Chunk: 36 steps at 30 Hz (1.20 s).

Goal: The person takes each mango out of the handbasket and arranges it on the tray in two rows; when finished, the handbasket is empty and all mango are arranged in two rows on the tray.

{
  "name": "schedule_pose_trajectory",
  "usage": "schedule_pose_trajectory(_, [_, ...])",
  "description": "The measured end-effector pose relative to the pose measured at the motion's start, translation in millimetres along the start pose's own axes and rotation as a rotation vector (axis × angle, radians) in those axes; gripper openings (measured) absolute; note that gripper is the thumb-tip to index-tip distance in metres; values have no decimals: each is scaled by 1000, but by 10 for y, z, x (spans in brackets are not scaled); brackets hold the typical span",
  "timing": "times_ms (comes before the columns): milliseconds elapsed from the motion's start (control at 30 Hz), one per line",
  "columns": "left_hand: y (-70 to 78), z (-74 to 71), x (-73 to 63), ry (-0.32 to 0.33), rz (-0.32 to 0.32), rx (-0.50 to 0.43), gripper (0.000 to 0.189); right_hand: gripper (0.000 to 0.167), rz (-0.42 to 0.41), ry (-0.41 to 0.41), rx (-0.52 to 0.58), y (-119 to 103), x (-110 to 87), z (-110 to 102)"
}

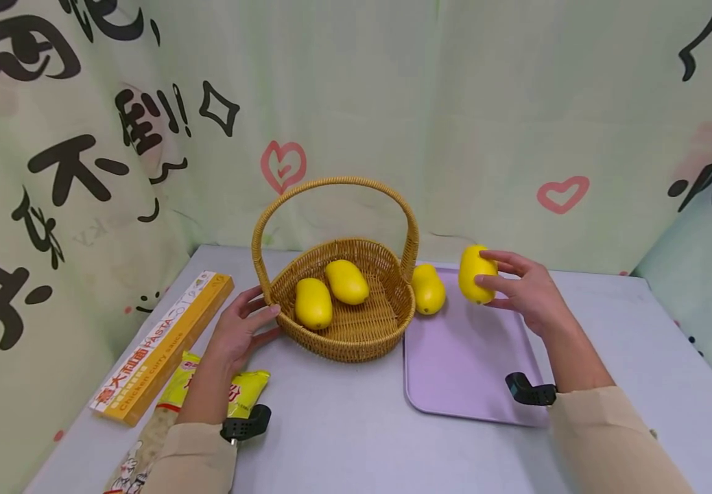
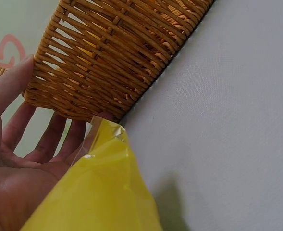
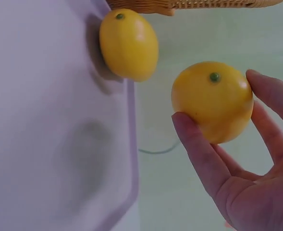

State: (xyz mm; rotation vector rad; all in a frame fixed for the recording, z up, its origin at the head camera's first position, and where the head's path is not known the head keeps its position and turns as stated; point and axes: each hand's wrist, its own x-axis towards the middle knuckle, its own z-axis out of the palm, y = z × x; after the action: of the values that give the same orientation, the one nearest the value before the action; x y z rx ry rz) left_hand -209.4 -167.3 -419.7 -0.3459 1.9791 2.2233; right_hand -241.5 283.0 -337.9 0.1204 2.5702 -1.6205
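My right hand (image 1: 531,291) pinches a yellow mango (image 1: 476,274) between thumb and fingers, held above the purple tray (image 1: 467,377). In the right wrist view this mango (image 3: 213,98) shows a small green stem end. Another mango (image 1: 428,289) lies at the tray's far left corner, beside the wicker basket (image 1: 356,350). Two more, a front mango (image 1: 313,304) and a back mango (image 1: 347,282), lie inside the basket. My left hand (image 1: 239,336) grips the basket's left side, thumb at the rim and fingers against the wall; the left wrist view shows its fingertips partly hidden.
On the left of the table lie an orange-and-white pasta box (image 1: 161,346) and a clear and yellow food packet (image 1: 247,392), partly under my left forearm. The basket's tall handle (image 1: 346,181) arches over it. A printed curtain (image 1: 485,123) stands behind the table.
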Motion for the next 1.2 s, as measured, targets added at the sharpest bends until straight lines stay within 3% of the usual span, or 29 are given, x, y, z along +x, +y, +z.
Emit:
schedule_pose_trajectory(300, [10, -19, -8, 5, 1, 9, 69, 68, 129, -17, 73, 138, 265, 116])
schedule_pose_trajectory(533, [-9, -33, 4, 12, 0, 1, 69, 68, 199, -42, 65, 204, 416, 199])
schedule_pose_trajectory(1033, [12, 1, 29, 9, -20, 3, 69, 67, 253, -25, 43, 363, 453, 79])
schedule_pose_trajectory(1200, [4, -17, 15, 14, -18, -1, 69, 66, 268, -9, -32, 370, 462, 56])
